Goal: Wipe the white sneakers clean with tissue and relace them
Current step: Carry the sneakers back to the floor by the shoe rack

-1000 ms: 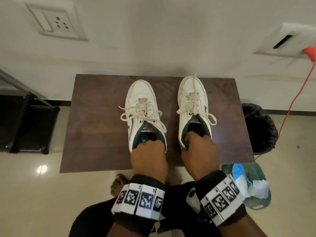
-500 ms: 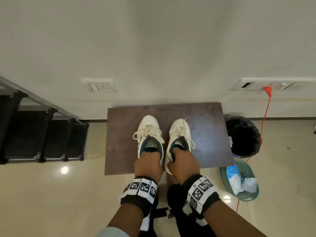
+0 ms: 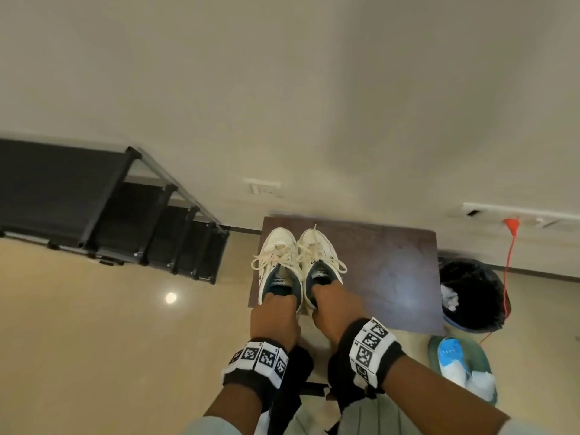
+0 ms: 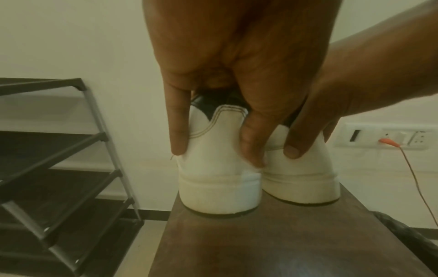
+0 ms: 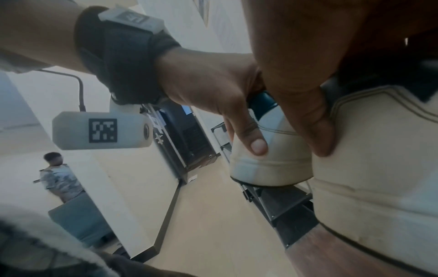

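Note:
Two white laced sneakers with dark teal lining sit side by side at the left front corner of the brown table point(image 3: 392, 277). My left hand point(image 3: 276, 312) grips the left sneaker point(image 3: 277, 246) at the heel, fingers inside the collar. Its thumb point(image 5: 255, 144) presses the heel's back point(image 4: 213, 165). My right hand point(image 3: 332, 306) grips the right sneaker point(image 3: 318, 243) the same way, with its thumb point(image 4: 296, 148) on the heel point(image 5: 379, 168). The heels hang past the table's front edge. Whether the soles touch the table I cannot tell.
A black shoe rack point(image 3: 125, 215) stands on the floor to the left. To the right are a black-lined bin point(image 3: 474, 296) holding used tissue, a teal basin point(image 3: 483, 362) with tissues, and an orange cable point(image 3: 510, 246) plugged into the wall. A person point(image 5: 59, 174) stands far behind.
Both sneakers have been drawn together and shifted to the table's left front corner, each still gripped at the heel. The head view has pulled up and back, showing more wall and floor.

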Demonstrator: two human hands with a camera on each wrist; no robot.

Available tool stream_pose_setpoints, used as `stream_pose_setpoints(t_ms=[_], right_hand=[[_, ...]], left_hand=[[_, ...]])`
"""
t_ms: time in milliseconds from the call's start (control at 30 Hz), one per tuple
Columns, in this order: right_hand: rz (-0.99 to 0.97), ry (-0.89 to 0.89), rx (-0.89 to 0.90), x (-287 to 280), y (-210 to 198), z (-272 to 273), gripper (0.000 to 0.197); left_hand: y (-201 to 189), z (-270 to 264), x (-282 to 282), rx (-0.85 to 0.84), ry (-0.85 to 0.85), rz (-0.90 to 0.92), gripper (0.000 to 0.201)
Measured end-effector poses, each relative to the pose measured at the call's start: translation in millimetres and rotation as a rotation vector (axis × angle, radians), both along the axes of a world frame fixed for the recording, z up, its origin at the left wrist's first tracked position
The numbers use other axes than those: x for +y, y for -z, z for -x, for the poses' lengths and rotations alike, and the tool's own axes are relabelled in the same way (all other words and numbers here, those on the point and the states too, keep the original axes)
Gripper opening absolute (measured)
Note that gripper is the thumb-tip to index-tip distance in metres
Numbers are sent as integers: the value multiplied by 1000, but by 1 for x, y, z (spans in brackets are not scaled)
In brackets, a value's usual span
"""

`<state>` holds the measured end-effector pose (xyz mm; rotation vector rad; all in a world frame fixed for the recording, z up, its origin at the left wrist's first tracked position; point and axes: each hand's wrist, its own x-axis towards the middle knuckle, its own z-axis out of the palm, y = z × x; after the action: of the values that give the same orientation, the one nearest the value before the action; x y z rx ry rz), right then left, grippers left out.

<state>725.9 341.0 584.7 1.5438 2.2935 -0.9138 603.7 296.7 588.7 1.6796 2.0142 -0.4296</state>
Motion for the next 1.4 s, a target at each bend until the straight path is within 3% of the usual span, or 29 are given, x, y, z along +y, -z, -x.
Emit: stream_pose_setpoints(t_ms=[400, 967, 1400], right_hand=[[-39, -286, -57, -41, -27, 90, 18], [-145, -404, 11, -178, -60, 379, 21], [-137, -316, 36, -162, -23, 514, 19]], left_hand=[[-10, 80, -59, -9, -144, -14, 24], [-40, 368, -218, 0, -292, -109, 24], [-22, 514, -195, -10, -242, -69, 26]])
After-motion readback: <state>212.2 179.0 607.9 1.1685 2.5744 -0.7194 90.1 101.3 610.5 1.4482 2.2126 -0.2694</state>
